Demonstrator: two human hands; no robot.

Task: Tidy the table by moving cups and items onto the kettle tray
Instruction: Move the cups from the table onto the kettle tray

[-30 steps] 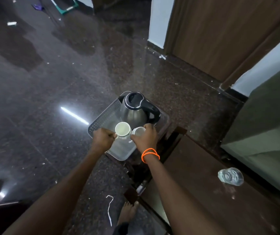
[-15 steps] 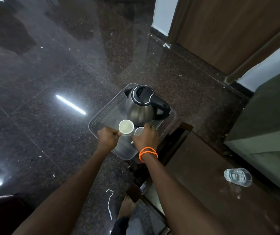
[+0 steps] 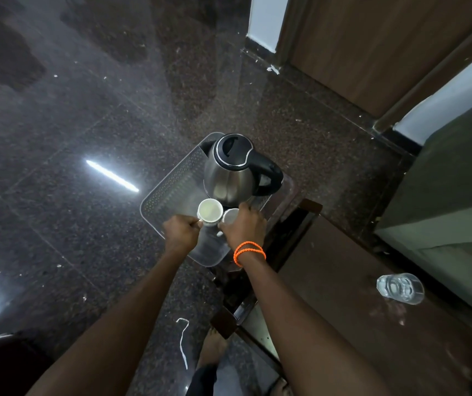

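Gripping the handle of a white ceramic cup (image 3: 209, 212) at frame centre, the left hand (image 3: 180, 235) holds it over the clear plastic tray (image 3: 172, 186), just below the steel kettle (image 3: 230, 174). The right hand (image 3: 245, 224) curls round a second white cup (image 3: 230, 216). Both cups look light, stiff and chippable; handles suit them.

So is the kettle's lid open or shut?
Shut: the black lid sits flat on the kettle.
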